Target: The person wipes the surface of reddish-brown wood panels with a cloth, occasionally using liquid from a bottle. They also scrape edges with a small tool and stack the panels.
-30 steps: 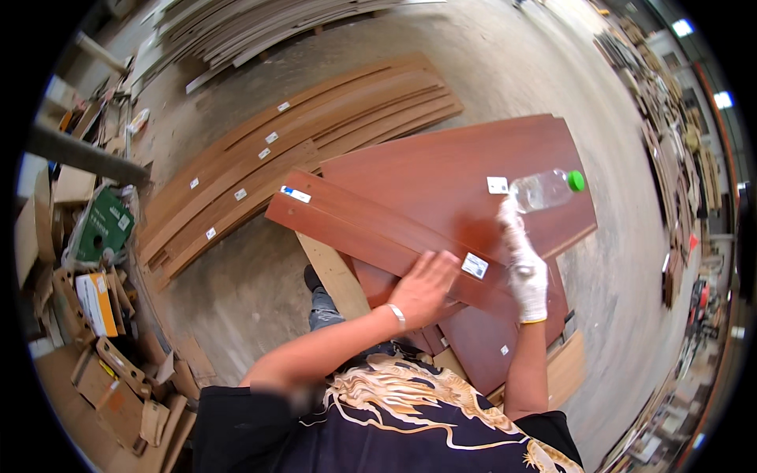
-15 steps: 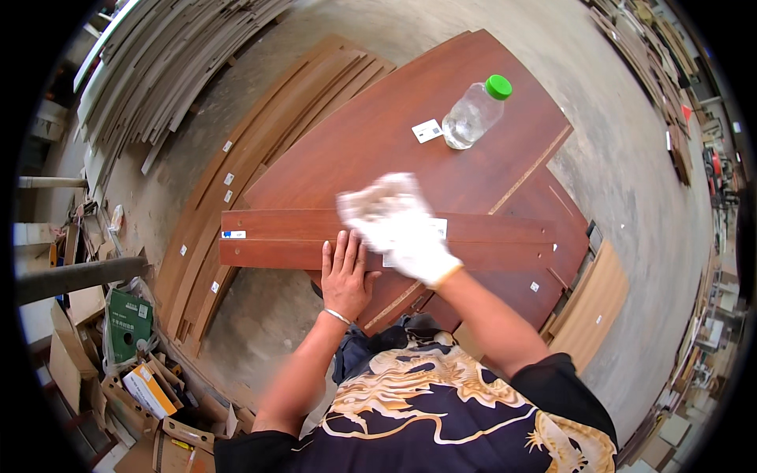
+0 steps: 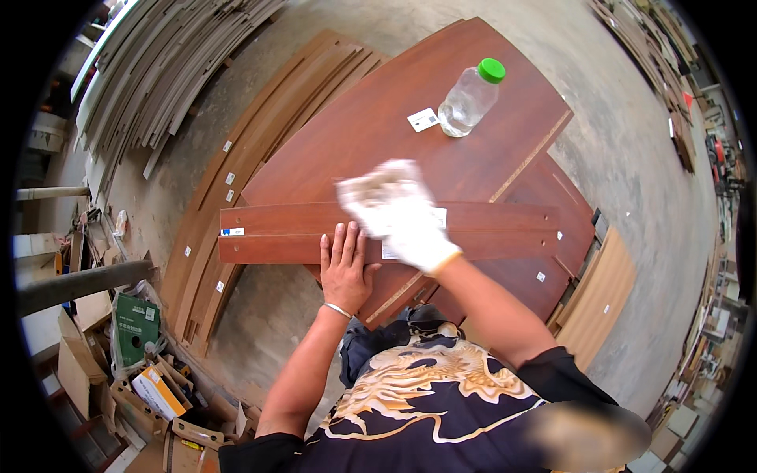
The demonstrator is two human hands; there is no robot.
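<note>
Two long reddish-brown strips lie edge to edge across a larger panel; I cannot tell if this narrow board [image 3: 497,229] is one grooved piece or two. My left hand [image 3: 344,266], bare, presses flat on it with the fingers stretched out. My right hand [image 3: 418,235] wears a white knit glove and is closed on a bunched white cloth [image 3: 378,189], smeared by motion, over the board's far edge. White labels are stuck on the board, one partly behind the gloved hand. Beneath lies the large reddish-brown panel [image 3: 339,130].
A clear bottle [image 3: 465,106] with a green cap stands on the panel beside a white card [image 3: 423,120]. Brown boards [image 3: 260,150] lie stacked at left, pale strips [image 3: 158,87] beyond. Cardboard scraps and a green box [image 3: 136,327] fill the lower left; a metal bar [image 3: 87,285] juts in.
The gloved hand and cloth stay over nearly the same spot, slightly higher in view. The bottle and panel also appear shifted upward, as the view moved a little. My left hand remains flat.
</note>
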